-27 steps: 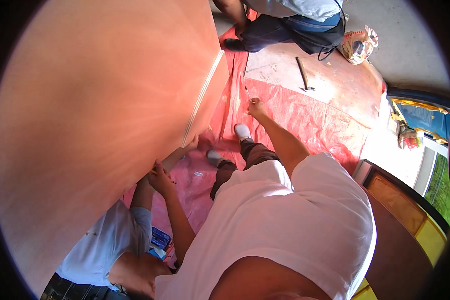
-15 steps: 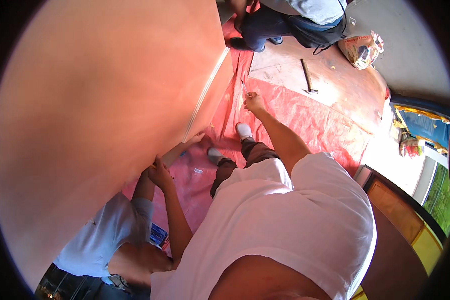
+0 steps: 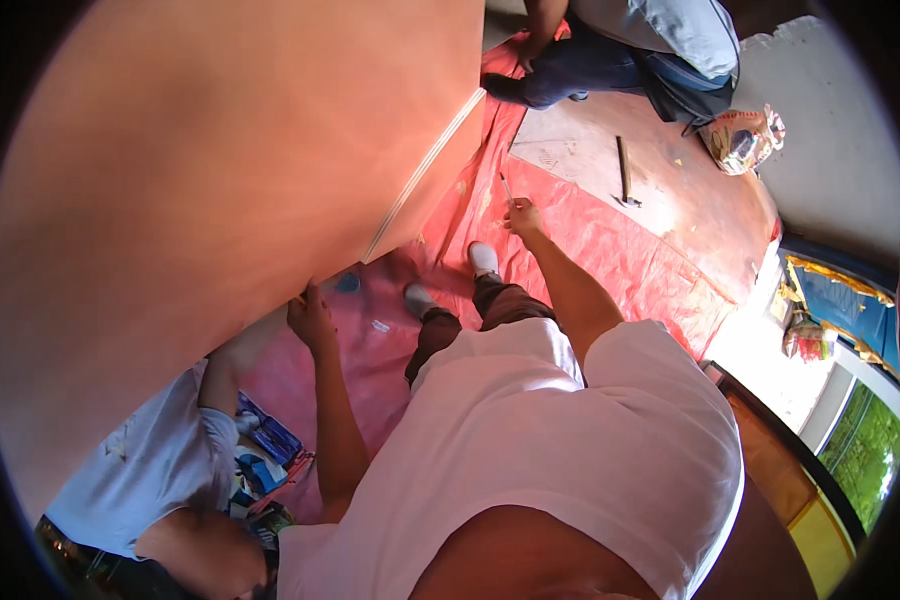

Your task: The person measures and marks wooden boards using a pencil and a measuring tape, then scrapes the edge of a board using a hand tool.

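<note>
My right hand (image 3: 523,216) is closed around a thin, light stick with a dark tip (image 3: 507,188), held out over the red sheet; I cannot make out its exact kind. My left hand (image 3: 311,318) is closed at the lower edge of a large orange-tan panel (image 3: 230,150). A small yellowish bit shows at these fingers, but what they grip is too small to tell. Pale strips (image 3: 425,175) run along the panel near its right end. A co-worker in a light shirt (image 3: 135,460) is low at the left, the forearm partly behind the panel.
A red plastic sheet (image 3: 610,240) covers the floor around my feet. A hammer (image 3: 625,175) lies on a board beyond. Another person (image 3: 610,65) crouches at the far side near a plastic bag (image 3: 745,140). Blue packages (image 3: 270,435) lie beside the left co-worker.
The co-worker's hand at lower left has left the panel's lower edge near the strips, and that person has shifted away to the left. My hands keep their closed hold; the view has shifted slightly.
</note>
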Demonstrator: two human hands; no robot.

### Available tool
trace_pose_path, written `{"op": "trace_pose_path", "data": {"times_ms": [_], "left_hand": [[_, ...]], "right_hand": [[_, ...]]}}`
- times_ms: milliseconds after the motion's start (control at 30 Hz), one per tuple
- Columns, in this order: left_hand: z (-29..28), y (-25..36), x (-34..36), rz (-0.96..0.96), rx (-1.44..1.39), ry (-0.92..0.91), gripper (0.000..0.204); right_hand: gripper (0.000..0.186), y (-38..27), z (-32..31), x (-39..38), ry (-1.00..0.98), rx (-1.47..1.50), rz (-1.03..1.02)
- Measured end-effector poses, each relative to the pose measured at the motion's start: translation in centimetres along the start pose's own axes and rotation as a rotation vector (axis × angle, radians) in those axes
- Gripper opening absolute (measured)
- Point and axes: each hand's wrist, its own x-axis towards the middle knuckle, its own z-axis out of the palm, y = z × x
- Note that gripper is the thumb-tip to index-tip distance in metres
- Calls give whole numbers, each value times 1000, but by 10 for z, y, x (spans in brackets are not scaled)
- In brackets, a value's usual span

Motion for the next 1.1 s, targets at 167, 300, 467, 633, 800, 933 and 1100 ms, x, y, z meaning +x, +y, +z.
{"op": "trace_pose_path", "data": {"times_ms": [167, 300, 467, 633, 800, 933, 1100], "left_hand": [[13, -3, 14, 11, 20, -87, 21], [-9, -22, 20, 256, 145, 33, 25], [-21, -41, 36, 49, 414, -57, 37], [-23, -28, 28, -183, 64, -165, 37], [-15, -5, 18, -69, 237, -94, 32], [-17, -4, 29, 98, 489, -136, 24], [-11, -18, 40, 248, 588, -190, 29]], "right_hand": [[26, 18, -17, 65, 279, -103, -158], [24, -76, -14, 83, 426, -88, -328], [24, -156, -45, 129, 328, 174, -520], [31, -193, -37, 167, 294, 269, -420], [43, -199, -35, 179, 238, 28, -495], [39, -196, -42, 186, 160, -41, -486], [38, -210, -49, 163, 155, 5, -459]]}}
